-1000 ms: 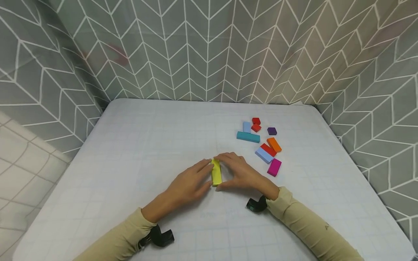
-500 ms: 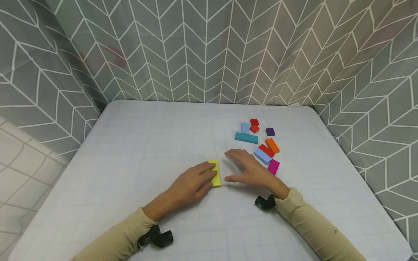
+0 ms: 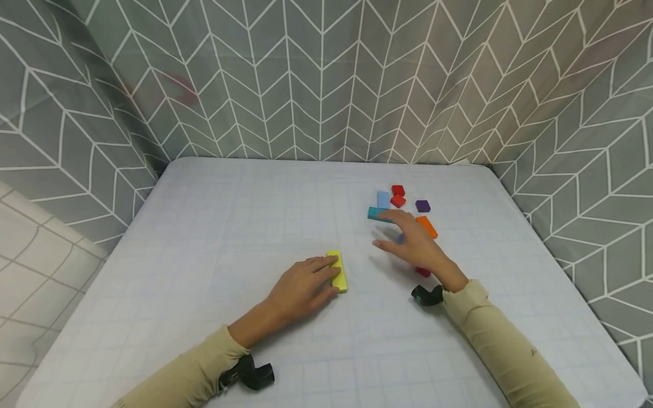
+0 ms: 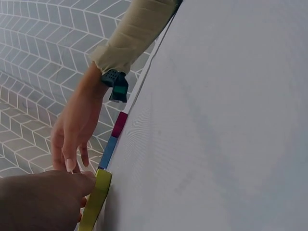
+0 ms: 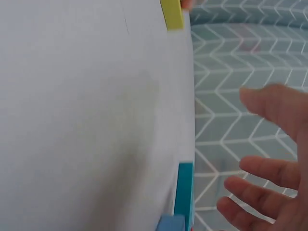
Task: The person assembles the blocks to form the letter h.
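A long yellow block [image 3: 342, 281] lies flat near the middle of the white table. My left hand [image 3: 296, 290] rests on it, fairly straight fingers across its top and left side; the left wrist view shows the fingertips against the yellow block [image 4: 99, 195]. Farther right, my right hand [image 3: 418, 245] is spread in the air, thumb and fingers apart, holding nothing. Its fingers are nearest a teal block [image 3: 376, 213], whose right part they hide in the head view. The right wrist view shows this teal block [image 5: 184, 190] beyond the open fingers.
Around the right hand lie a light blue block [image 3: 383, 199], two small red blocks [image 3: 398, 200], a purple block [image 3: 422, 205] and an orange block [image 3: 427, 226]. Under the hand, a magenta block [image 3: 423, 272] and another blue block are mostly covered. A patterned curtain [image 3: 306, 85] hangs behind the table [image 3: 229, 215].
My right hand has left the yellow block and moved right and away from me, over the loose blocks. My left hand stays at the yellow block, its fingers now over its top.
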Motion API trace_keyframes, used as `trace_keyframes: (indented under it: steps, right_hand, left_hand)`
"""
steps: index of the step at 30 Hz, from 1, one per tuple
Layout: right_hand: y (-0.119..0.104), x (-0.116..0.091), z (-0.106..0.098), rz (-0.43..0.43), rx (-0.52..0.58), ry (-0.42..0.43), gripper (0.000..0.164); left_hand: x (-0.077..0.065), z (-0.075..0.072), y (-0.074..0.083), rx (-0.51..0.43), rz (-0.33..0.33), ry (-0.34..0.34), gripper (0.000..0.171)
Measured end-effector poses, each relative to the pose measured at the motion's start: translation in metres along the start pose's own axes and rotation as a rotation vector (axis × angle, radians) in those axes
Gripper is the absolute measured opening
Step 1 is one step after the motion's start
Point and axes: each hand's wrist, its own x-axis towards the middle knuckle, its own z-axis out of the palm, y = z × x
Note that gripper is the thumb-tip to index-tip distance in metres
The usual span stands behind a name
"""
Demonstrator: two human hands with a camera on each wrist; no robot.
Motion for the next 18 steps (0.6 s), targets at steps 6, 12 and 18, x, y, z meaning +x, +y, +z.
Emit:
trace_keyframes:
  steps: [6, 12, 18]
  right_hand:
    - [0.016, 0.013, -0.007, -0.024, -0.059, 0.086, 0.042]
    - [0.026, 0.021, -0.007, 0.007, -0.129, 0.125, 0.034]
    - [0.029, 0.024, -0.006, 0.088, -0.164, 0.088, 0.036]
  left_hand:
    - [-0.001, 0.002, 0.0, -0.034, -0.003, 0.019, 0.037]
    - [-0.001, 0.005, -0.001, -0.05, 0.003, 0.042, 0.033]
    - [0.0, 0.003, -0.001, -0.045, 0.0, 0.045, 0.029]
